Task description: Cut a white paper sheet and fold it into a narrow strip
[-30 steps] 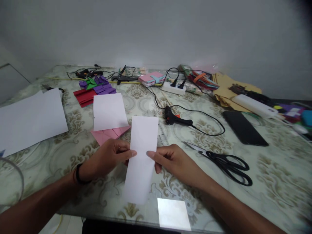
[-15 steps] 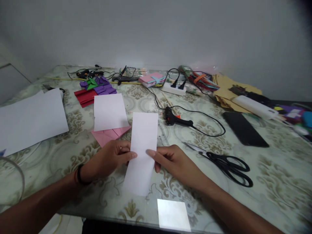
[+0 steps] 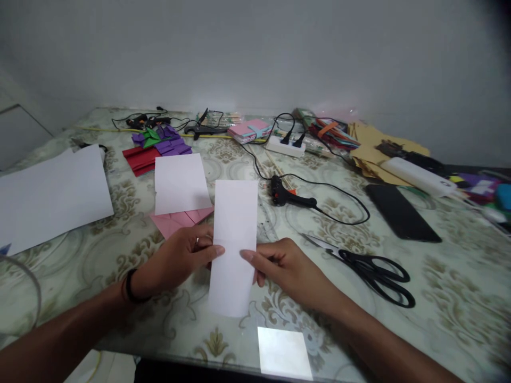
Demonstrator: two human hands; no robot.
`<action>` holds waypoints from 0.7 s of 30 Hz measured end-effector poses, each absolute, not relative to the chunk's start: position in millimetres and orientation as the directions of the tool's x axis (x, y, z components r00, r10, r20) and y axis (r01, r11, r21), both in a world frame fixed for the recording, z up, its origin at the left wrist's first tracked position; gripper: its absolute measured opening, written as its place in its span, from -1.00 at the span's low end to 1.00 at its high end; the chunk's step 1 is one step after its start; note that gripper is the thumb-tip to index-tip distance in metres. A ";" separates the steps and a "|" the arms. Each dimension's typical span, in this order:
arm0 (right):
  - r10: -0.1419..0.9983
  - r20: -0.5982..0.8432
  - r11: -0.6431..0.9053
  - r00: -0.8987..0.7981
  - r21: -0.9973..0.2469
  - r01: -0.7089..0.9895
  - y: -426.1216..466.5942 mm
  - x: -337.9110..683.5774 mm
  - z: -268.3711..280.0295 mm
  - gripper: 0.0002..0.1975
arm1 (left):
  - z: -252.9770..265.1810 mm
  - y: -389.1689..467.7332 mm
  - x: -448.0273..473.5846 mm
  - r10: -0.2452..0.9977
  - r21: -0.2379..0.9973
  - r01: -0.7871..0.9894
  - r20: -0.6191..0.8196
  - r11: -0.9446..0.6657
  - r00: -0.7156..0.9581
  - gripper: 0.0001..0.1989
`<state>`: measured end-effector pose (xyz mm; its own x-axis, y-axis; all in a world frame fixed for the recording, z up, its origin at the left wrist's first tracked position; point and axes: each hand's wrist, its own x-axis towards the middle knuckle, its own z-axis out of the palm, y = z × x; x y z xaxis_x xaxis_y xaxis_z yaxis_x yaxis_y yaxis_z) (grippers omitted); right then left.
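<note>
A long white paper strip (image 3: 235, 218) stands nearly upright between my hands, with a faint crease across its middle. My left hand (image 3: 187, 258) pinches its left edge, thumb on the front and fingers behind. On the opposite edge my right hand (image 3: 281, 263) grips the strip the same way. Behind my left hand lies a pink folded paper (image 3: 175, 223), partly under a squarish white sheet (image 3: 181, 183). Black-handled scissors (image 3: 363, 266) rest to the right of my right hand.
A black glue gun (image 3: 291, 197) with its cord lies beyond my right hand, near a black phone (image 3: 403, 213). Large white sheets (image 3: 51, 197) are at left. Further back are red folded paper (image 3: 140, 159), purple folded paper (image 3: 173, 146) and a power strip (image 3: 285, 146).
The strip has straightened a little; its lower end has swung slightly right and its top has risen slightly. Both hands keep their hold.
</note>
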<state>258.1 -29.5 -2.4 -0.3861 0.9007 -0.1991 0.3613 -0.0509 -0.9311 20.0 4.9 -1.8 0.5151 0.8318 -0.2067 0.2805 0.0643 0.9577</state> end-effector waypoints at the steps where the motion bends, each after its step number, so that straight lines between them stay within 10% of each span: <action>1: 0.903 -0.199 -0.046 -0.381 -0.926 0.374 -30.0 258.0 -2.4 -0.46 | -2.2 4.7 20.2 0.825 0.960 0.269 -0.216 0.081 0.522 -0.75; 21: 0.913 -0.174 -0.036 -0.369 -0.935 0.353 -30.3 254.5 -5.4 -0.49 | -3.2 2.4 22.5 0.822 0.971 0.175 -0.230 0.160 0.522 -0.71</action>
<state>254.5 -30.3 -5.4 -0.3689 0.9129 -0.1744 0.3526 -0.0362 -0.9351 22.5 2.4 -3.2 0.5215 0.8218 -0.2295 0.1753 0.1601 0.9714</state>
